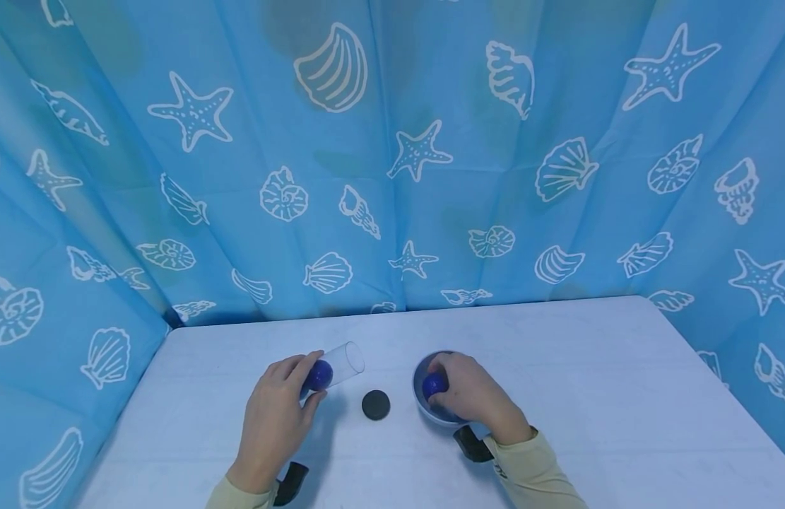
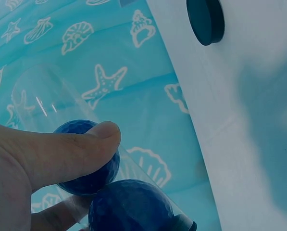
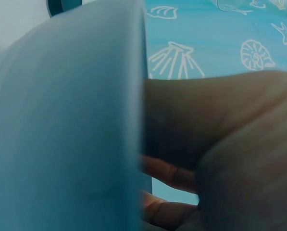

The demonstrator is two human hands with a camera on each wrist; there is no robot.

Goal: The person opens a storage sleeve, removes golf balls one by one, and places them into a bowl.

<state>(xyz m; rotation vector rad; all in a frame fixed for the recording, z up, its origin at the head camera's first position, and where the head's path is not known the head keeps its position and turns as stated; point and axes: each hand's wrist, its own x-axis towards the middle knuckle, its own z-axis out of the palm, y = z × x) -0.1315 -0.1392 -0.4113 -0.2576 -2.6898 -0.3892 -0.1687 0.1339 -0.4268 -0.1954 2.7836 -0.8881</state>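
Note:
My left hand [image 1: 274, 417] grips a clear tube [image 1: 346, 362], tilted with its open rim up and to the right. Two dimpled blue balls, which look like golf balls, sit inside it; the upper ball [image 2: 81, 180] is partly behind my thumb and the lower ball [image 2: 131, 207] is near the tube's dark end. My right hand [image 1: 471, 389] reaches into a grey-blue bowl [image 1: 438, 418] and pinches a blue ball [image 1: 434, 385] between thumb and fingers. From the right wrist, the bowl's outer wall [image 3: 71, 125] hides the fingertips and that ball.
A round black cap [image 1: 376, 405] lies on the white table [image 1: 557, 360] between the tube and the bowl. Behind the table hangs a blue curtain [image 1: 443, 99] printed with white shells and starfish, which also runs along both sides. Black wrist mounts show at both sleeves.

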